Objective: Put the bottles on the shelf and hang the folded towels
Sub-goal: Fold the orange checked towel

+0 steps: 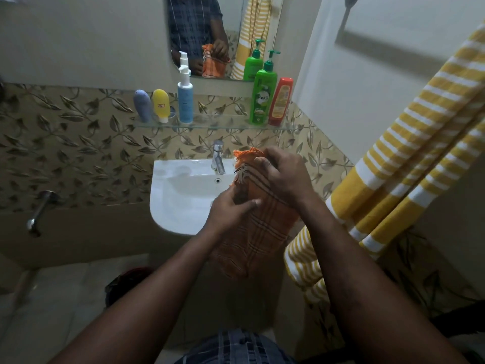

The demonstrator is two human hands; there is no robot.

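Right now both my hands are closed on the folded orange towel (pixel 258 222), which I hold over the right edge of the white basin (pixel 181 198). My left hand (pixel 231 208) grips its lower half from the nine o'clock side, fingers curled across the checked cloth, while my right hand (pixel 282 177) clamps the fringed top end at twelve o'clock, the frayed edge poking out past my fingertips beside the tap (pixel 218 157). The towel's lower end hangs free toward six o'clock, in front of my forearms. Up at twelve o'clock the glass shelf (pixel 223 122) carries five bottles standing upright: a grey-blue tube (pixel 142 105) and a yellow tube (pixel 160 105) close together at its left end, a white pump bottle (pixel 185 97) just right of them, then, well apart at the right end, a green pump bottle (pixel 263 97) touching a red bottle (pixel 280 101). At three o'clock a yellow-and-white striped towel (pixel 409 153) hangs down the wall, reaching below the basin. The mirror (pixel 225 35) above the shelf reflects the orange towel and my hand.
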